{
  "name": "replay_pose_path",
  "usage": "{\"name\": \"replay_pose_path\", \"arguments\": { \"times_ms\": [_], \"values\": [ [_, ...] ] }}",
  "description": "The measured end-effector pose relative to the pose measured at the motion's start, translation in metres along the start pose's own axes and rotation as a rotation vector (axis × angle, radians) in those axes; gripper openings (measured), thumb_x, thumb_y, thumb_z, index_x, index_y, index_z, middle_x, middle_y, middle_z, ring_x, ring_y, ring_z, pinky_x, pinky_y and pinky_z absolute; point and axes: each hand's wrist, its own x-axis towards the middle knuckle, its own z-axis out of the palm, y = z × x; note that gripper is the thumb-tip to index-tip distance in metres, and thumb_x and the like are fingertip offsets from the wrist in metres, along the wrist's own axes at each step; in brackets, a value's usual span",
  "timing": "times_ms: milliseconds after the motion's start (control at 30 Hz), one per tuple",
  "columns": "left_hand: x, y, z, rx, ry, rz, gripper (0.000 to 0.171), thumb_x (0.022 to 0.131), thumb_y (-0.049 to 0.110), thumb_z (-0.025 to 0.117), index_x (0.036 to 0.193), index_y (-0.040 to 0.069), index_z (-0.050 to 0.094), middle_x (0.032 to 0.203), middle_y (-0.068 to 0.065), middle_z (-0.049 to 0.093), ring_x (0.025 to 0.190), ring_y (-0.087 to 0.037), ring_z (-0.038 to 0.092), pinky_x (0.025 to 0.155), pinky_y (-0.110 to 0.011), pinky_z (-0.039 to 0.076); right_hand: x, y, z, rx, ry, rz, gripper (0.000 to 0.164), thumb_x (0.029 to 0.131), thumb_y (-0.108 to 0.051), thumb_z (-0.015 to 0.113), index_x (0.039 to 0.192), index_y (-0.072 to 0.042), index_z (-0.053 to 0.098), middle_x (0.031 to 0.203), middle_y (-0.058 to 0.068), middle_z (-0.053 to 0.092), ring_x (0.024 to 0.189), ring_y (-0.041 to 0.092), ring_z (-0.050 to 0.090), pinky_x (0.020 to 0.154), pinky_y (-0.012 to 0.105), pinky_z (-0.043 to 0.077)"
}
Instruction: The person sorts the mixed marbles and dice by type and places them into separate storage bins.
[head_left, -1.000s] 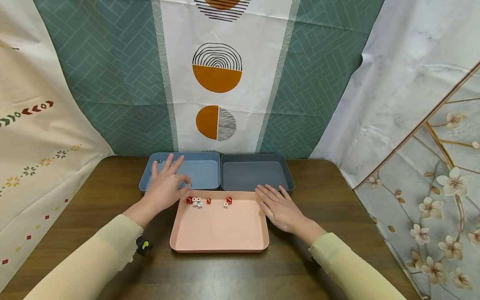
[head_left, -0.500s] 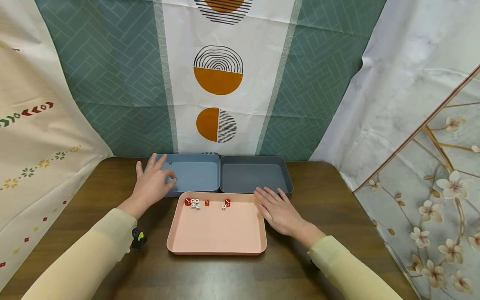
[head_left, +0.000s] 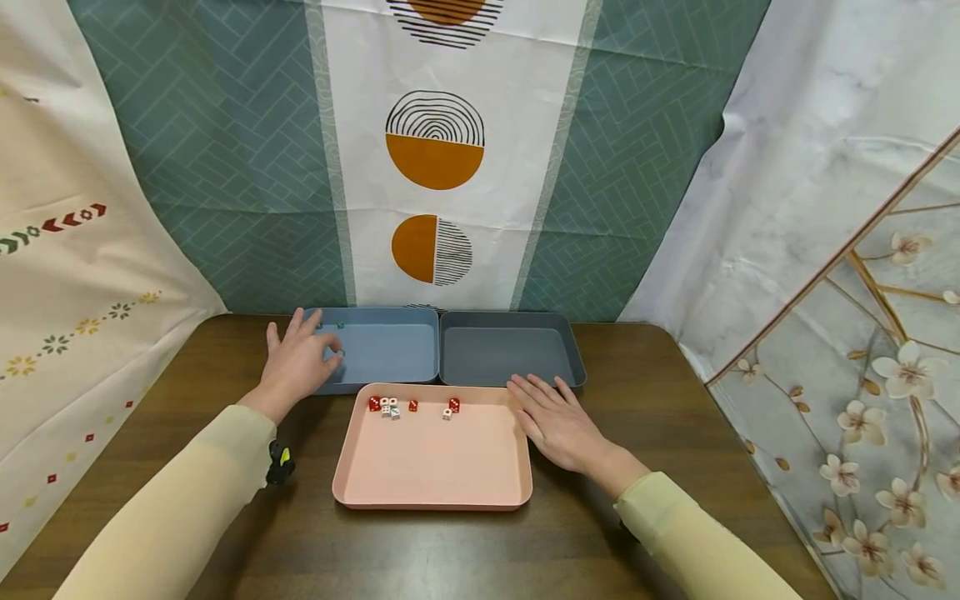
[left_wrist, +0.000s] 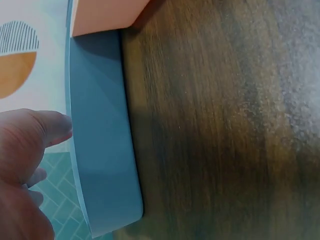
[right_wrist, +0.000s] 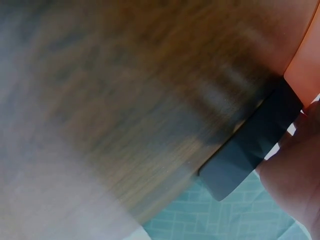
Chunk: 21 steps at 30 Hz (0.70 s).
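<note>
My left hand (head_left: 288,367) is over the left part of the blue tray (head_left: 386,342), thumb and index finger pinched on a small green die (head_left: 342,352), mostly covered by the fingertips. Its other fingers are spread upward. Two more green dice lie near that tray's back left, one of them a die (head_left: 341,325) in plain sight. In the left wrist view the thumb and index finger stand beyond the rim of the blue tray (left_wrist: 100,130). My right hand (head_left: 558,421) lies with fingers extended across the back right corner of the pink tray (head_left: 435,475), fingertips by the dark grey tray's front edge.
Along the pink tray's back side sit several red and white dice, including a red die (head_left: 454,404) and a white die (head_left: 447,414). The dark grey tray (head_left: 513,354) stands beside the blue one. Patterned cloth (head_left: 247,167) hangs behind the wooden table (head_left: 420,554).
My left hand has moved left over the blue tray, still pinching the small die, and a second green die has come into sight. My right hand stays in place.
</note>
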Motion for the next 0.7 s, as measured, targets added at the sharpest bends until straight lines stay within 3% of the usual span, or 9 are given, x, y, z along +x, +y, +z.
{"name": "replay_pose_path", "arguments": {
  "times_ms": [367, 700],
  "values": [
    [0.007, -0.011, 0.006, 0.004, -0.005, -0.041, 0.02, 0.104, 0.017, 0.076, 0.119, 0.005, 0.08, 0.172, -0.037, 0.029, 0.163, -0.061, 0.009, 0.119, -0.088, -0.003, 0.001, 0.0, -0.002, -0.015, -0.02, 0.002, 0.059, 0.12, -0.034, 0.046, 0.175, -0.015, 0.036, 0.18, 0.002, 0.032, 0.167, 0.029, 0.026, 0.133, 0.063, 0.012],
    [0.007, -0.012, 0.003, 0.016, 0.007, -0.065, 0.023, 0.103, 0.016, 0.075, 0.123, 0.003, 0.079, 0.169, -0.039, 0.029, 0.162, -0.062, 0.01, 0.119, -0.089, 0.002, 0.001, 0.0, -0.001, -0.013, -0.003, -0.002, 0.058, 0.12, -0.033, 0.046, 0.173, -0.014, 0.039, 0.179, 0.005, 0.035, 0.166, 0.031, 0.029, 0.132, 0.064, 0.014]
  ]
}}
